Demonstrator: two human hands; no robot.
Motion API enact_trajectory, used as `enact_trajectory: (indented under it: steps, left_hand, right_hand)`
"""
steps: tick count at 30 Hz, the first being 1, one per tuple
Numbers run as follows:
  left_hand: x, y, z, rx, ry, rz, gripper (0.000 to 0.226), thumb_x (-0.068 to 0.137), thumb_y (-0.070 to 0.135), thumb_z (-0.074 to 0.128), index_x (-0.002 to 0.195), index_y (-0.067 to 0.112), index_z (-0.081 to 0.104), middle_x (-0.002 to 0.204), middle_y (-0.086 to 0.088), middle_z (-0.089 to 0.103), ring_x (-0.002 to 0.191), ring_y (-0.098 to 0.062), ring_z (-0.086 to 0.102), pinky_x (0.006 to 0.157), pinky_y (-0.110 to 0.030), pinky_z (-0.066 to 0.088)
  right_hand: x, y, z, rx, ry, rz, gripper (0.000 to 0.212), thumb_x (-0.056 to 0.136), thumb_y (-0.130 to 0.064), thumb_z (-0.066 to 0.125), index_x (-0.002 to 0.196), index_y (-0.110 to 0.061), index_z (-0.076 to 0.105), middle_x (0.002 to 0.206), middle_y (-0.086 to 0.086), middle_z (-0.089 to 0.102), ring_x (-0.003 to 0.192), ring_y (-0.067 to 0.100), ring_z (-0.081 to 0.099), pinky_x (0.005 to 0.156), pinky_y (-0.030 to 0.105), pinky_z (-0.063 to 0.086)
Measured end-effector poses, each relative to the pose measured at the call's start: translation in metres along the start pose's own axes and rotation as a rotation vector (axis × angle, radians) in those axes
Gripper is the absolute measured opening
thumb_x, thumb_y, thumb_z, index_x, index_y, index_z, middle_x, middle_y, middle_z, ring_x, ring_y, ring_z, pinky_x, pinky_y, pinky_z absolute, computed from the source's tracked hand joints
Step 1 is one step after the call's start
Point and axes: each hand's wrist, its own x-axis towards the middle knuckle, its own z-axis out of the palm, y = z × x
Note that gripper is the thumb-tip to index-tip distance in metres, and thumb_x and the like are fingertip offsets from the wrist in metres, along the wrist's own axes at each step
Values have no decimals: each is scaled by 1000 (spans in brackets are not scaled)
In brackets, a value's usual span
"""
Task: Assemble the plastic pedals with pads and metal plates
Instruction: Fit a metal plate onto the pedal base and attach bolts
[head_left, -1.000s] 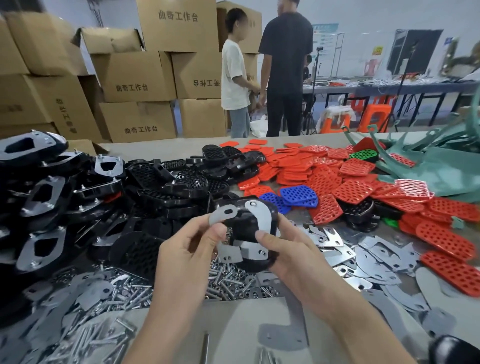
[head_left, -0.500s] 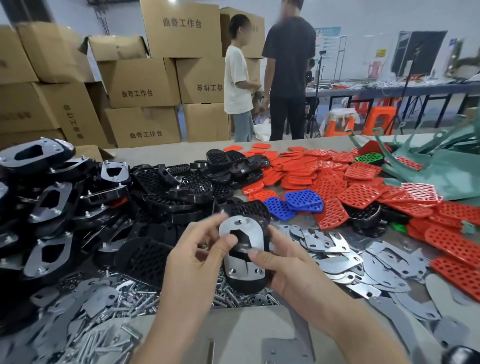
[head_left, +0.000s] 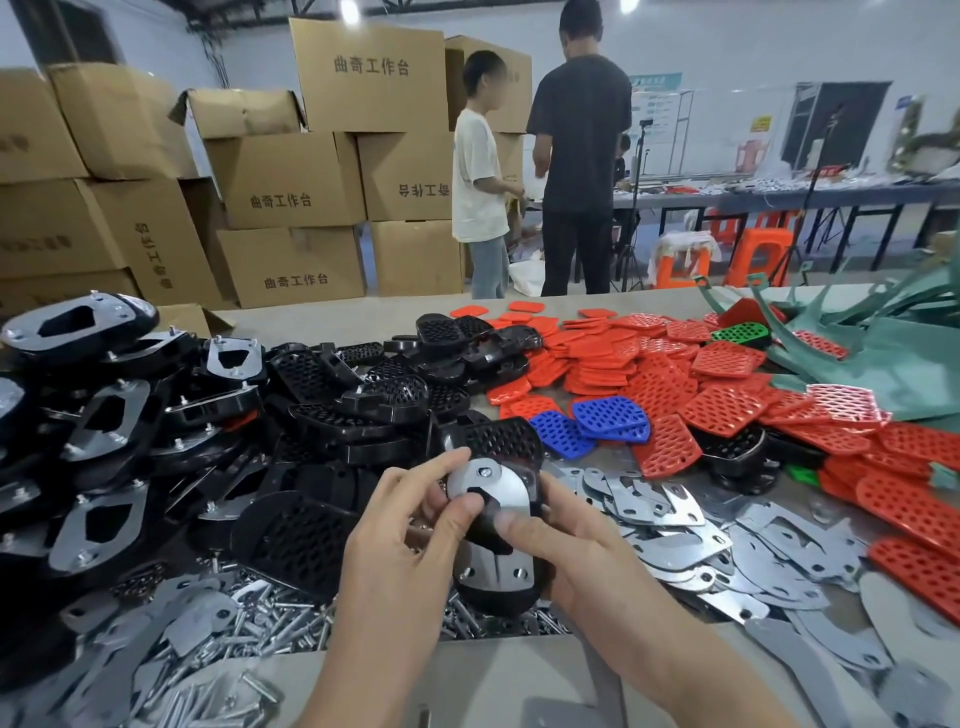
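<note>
head view: one camera, looking down over both hands
pedal: black, held above the near tabletop, centre of frame, flat side up
metal plate: lies on the pedal's upturned face
left hand: grip pinches the pedal's far-left rim, thumb on the plate
right hand: grip clasps the pedal's right side, thumb pressed on the plate
in the way: both thumbs cover the plate's middle; hands hide the pedal's sides
left: heap of black pedals, some with plates on them
right: loose plates just beside the right hand
far right: red pads, blue pads in front of them
near left: bolts, partly hidden by the held pedal
far: cardboard boxes; two people standing beyond the tabletop
</note>
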Motion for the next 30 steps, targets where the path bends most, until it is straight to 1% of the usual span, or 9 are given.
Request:
enact_trajectory:
  steps: [3, 5, 8, 10, 12, 14, 19, 23, 30]
  left_hand:
    - [-1, 6, 4, -22, -31, 4, 31, 79, 44, 65, 109, 52, 69, 81, 11, 52, 68, -6, 55, 64, -15, 45]
    - [-2, 8, 4, -10, -51, 21, 29, 81, 43, 64, 108, 49, 71, 82, 12, 54, 73, -6, 57, 66, -14, 45]
    - [-2, 9, -3, 15, -82, 29, 30, 91, 37, 60, 117, 51, 64, 93, 18, 65, 82, 1, 63, 69, -11, 47]
    - [-2, 8, -10, 44, -79, 0, 28, 95, 39, 57, 119, 51, 63, 100, 19, 69, 93, 1, 66, 75, -12, 49]
    - [-1, 5, -18, 180, -105, -21, 22, 97, 36, 57, 115, 48, 64, 99, 25, 68, 96, 6, 63, 77, -7, 46]
    - [2, 2, -24, 425, -253, -36, 19, 100, 33, 56, 115, 42, 65, 101, 29, 66, 99, 11, 58, 81, -6, 43]
    - [16, -2, -27, 909, -669, 23, 25, 106, 43, 37, 123, 44, 55, 118, 28, 53, 116, 8, 43, 98, -22, 42]
    - [29, 2, -16, 1020, -728, 12, 26, 105, 44, 39, 123, 39, 56, 118, 19, 55, 118, -6, 52, 96, -36, 48]
    - [38, 2, 0, 1118, -626, -15, 14, 102, 48, 45, 106, 35, 50, 106, 8, 66, 99, -21, 65, 81, -36, 50]
  right_hand:
    - [0, -2, 4, -84, 116, -64, 39, 86, -54, 72, 120, -36, 70, 123, -1, 75, 119, 19, 69, 110, 54, 46]
    - [1, -3, 7, -98, 175, -106, 37, 87, -54, 71, 116, -31, 71, 117, 1, 76, 114, 20, 71, 106, 50, 50]
    - [4, -4, 6, -6, 280, -94, 37, 80, -53, 75, 109, -30, 74, 111, 5, 78, 110, 30, 72, 104, 59, 51]
    - [6, -5, 2, 84, 382, -67, 30, 80, -48, 81, 105, -32, 76, 106, 5, 79, 106, 33, 73, 100, 60, 53]
    - [8, -6, -5, 198, 462, -41, 23, 88, -37, 75, 108, -25, 77, 104, 6, 80, 99, 29, 76, 90, 50, 61]
    - [8, -7, -13, 321, 512, -16, 25, 92, -28, 70, 113, -14, 75, 102, 9, 80, 87, 24, 78, 76, 41, 65]
    - [8, -8, -22, 374, 530, -23, 45, 71, -32, 80, 111, -14, 72, 100, 11, 80, 82, 24, 78, 67, 41, 65]
    - [7, -6, -27, 334, 496, -60, 45, 73, -22, 81, 116, -13, 72, 106, 14, 78, 90, 27, 78, 70, 39, 64]
    - [5, -5, -25, 298, 474, -52, 48, 63, -30, 84, 110, -22, 74, 105, 11, 79, 92, 29, 78, 71, 41, 64]
